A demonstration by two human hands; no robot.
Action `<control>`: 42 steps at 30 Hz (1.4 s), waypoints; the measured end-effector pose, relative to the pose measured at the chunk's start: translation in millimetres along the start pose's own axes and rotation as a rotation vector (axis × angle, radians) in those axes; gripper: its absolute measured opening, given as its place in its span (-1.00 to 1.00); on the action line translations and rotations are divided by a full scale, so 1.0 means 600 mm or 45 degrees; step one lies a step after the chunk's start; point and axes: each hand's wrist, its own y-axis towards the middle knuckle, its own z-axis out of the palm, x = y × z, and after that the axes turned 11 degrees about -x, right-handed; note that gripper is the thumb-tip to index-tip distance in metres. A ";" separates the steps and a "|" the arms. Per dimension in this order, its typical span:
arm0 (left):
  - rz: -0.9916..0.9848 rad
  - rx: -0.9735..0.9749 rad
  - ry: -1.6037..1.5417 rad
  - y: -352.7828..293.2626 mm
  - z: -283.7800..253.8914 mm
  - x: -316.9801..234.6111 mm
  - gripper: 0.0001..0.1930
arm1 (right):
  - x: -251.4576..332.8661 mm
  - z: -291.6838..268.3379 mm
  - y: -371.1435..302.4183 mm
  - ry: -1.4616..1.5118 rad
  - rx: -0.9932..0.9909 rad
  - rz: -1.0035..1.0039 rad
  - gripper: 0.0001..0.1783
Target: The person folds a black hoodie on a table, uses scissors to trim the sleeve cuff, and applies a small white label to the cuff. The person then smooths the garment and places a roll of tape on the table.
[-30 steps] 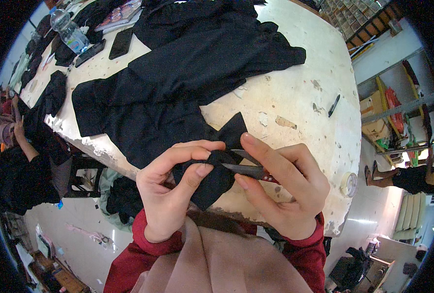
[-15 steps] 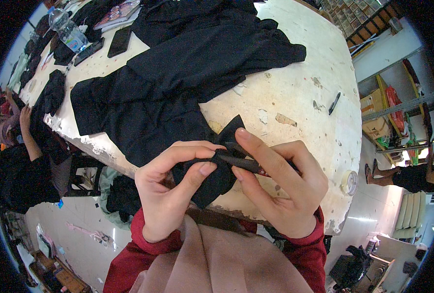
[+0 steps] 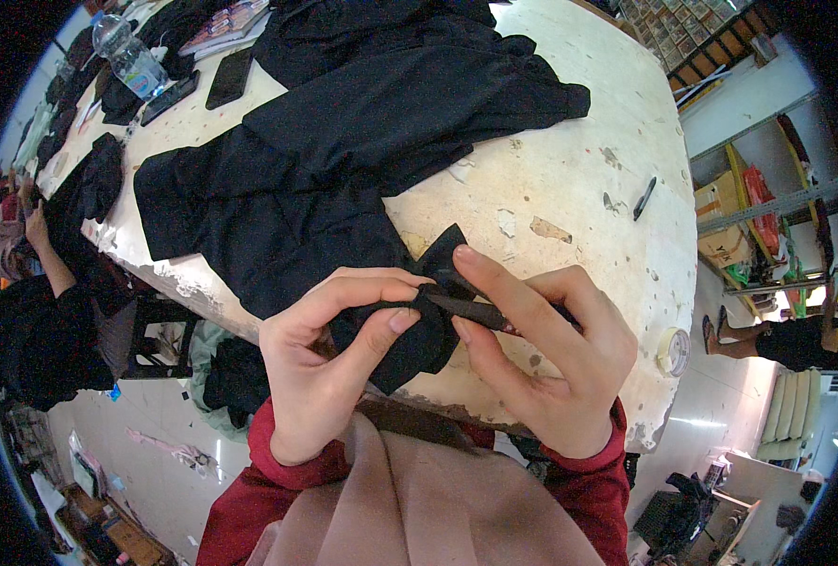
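A black garment [image 3: 343,137] lies spread over the worktable. Close to the near edge, my left hand [image 3: 317,363] pinches a narrow part of its black cloth between thumb and index finger. Below those fingertips hangs a loose fold [image 3: 405,351]. My right hand [image 3: 570,373] grips a small, dark, pointed tool, which looks like thread snips [image 3: 476,309]. Its tip touches or nearly touches the cloth beside my left fingertips. The exact contact is too small to make out, and my right fingers partly hide the tool's back end.
The pale, worn table [image 3: 617,283] carries a pen [image 3: 645,199] and a tape roll [image 3: 673,352] at right. A phone [image 3: 229,79], a plastic bottle [image 3: 131,58] and more dark cloth lie at far left. Another person [image 3: 37,330] works on the left; shelving [image 3: 768,226] stands right.
Both hands keep their grips, with the tool tip at the pinched cloth; my right hand shifts very slightly. The co-worker's arm at left has moved a little.
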 end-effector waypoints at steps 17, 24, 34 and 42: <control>-0.137 0.038 -0.099 -0.001 -0.004 -0.004 -0.85 | -0.004 -0.003 0.001 0.048 0.000 0.021 -0.45; -0.115 0.050 -0.051 0.000 -0.006 -0.004 -0.84 | -0.004 -0.003 -0.001 0.038 0.026 0.018 -0.45; -0.071 0.039 0.027 0.001 -0.007 -0.003 -0.84 | -0.005 -0.001 0.003 0.007 0.043 -0.022 -0.46; -0.207 0.029 -0.225 -0.001 -0.011 -0.005 -0.86 | -0.021 0.023 0.006 0.437 0.092 0.132 -0.47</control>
